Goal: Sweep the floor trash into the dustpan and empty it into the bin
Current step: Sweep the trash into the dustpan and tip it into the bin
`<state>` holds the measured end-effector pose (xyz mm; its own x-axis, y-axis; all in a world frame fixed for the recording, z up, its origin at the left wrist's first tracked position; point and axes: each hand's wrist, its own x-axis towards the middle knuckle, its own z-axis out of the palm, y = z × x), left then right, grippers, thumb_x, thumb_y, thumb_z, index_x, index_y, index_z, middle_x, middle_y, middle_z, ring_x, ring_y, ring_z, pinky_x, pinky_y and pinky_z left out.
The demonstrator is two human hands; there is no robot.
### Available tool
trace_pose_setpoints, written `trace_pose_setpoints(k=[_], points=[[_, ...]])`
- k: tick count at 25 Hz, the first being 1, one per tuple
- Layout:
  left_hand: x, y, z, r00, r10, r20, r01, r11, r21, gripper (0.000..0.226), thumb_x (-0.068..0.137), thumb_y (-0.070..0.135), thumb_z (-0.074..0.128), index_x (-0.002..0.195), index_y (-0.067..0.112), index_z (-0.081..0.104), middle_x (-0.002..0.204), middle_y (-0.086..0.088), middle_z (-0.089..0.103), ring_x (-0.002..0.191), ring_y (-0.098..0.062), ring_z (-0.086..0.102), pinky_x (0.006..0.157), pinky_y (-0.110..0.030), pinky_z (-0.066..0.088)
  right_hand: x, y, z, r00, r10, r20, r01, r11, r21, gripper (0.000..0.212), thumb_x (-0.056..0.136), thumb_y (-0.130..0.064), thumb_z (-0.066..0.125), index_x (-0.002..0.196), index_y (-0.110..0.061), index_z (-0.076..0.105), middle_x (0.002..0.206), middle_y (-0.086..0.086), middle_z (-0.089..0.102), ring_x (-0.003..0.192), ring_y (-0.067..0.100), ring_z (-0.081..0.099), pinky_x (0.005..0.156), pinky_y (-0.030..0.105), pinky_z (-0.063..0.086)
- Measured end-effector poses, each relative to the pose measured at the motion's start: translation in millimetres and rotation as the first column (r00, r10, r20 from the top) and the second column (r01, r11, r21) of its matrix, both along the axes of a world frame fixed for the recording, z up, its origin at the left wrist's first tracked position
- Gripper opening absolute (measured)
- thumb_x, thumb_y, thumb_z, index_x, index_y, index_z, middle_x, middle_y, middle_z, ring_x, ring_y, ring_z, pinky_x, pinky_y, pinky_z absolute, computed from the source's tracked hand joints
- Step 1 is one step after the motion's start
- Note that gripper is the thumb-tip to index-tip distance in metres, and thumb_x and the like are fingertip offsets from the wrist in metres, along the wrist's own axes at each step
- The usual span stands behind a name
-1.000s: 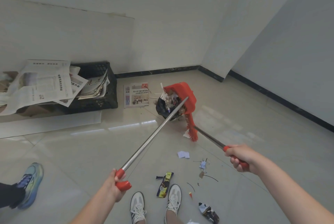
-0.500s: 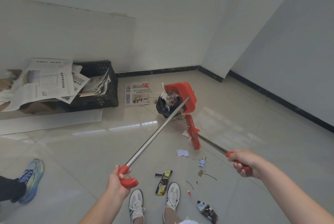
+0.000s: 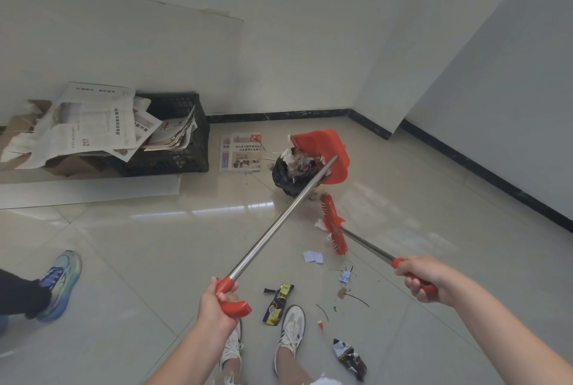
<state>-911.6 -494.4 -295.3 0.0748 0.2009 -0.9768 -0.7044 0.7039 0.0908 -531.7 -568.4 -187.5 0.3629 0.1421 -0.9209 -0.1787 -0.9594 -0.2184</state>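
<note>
My left hand point(image 3: 217, 304) grips the red end of the dustpan's long metal handle. The red dustpan point(image 3: 325, 152) is tipped up over the black-lined bin point(image 3: 286, 176), which is heaped with paper scraps. My right hand point(image 3: 423, 279) holds the red grip of the broom handle. The red broom head point(image 3: 333, 223) hangs just off the floor in front of the bin, beside a white scrap. Loose trash lies near my feet: a white paper piece point(image 3: 312, 256), a dark snack wrapper point(image 3: 277, 304), a crumpled wrapper point(image 3: 350, 360) and small bits.
A black crate point(image 3: 173, 152) stuffed with newspapers stands at the left wall, with a white board flat in front of it. A newspaper point(image 3: 240, 152) lies on the floor by the bin. Another person's blue sneaker point(image 3: 60, 283) is at the left. My white shoes point(image 3: 290, 328) are below.
The broom head has pulled back from the dustpan toward me and dropped lower. The dustpan stays tipped over the bin. My left hand has shifted slightly right.
</note>
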Motion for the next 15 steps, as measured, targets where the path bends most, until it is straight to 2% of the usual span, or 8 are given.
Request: trace_pose_setpoints(k=[9, 15], points=[[9.3, -19.4, 2.6, 0.997, 0.06, 0.056, -0.061, 0.998, 0.024, 0.047, 0.099, 0.044, 0.044, 0.089, -0.001, 0.054, 0.033, 0.008, 0.035, 0.025, -0.001, 0.035, 0.032, -0.009, 0.034, 13.0, -0.8, -3.4, 0.999, 0.041, 0.001, -0.041, 0.999, 0.006, 0.039, 0.086, -0.003, 0.055, 0.125, -0.008, 0.054, 0.042, 0.001, 0.042, 0.026, 0.007, 0.036, 0.035, 0.01, 0.03], [10.6, -20.2, 2.8, 0.989, 0.104, 0.106, -0.105, 0.994, 0.003, 0.045, 0.099, 0.041, 0.044, 0.089, -0.002, 0.053, 0.033, 0.008, 0.034, 0.024, -0.002, 0.035, 0.03, -0.01, 0.033, 11.2, 3.8, -0.2, 0.999, 0.048, 0.015, -0.049, 0.999, 0.009, 0.025, 0.087, -0.002, 0.054, 0.107, -0.017, 0.057, 0.041, 0.001, 0.041, 0.025, 0.007, 0.035, 0.033, 0.01, 0.03]])
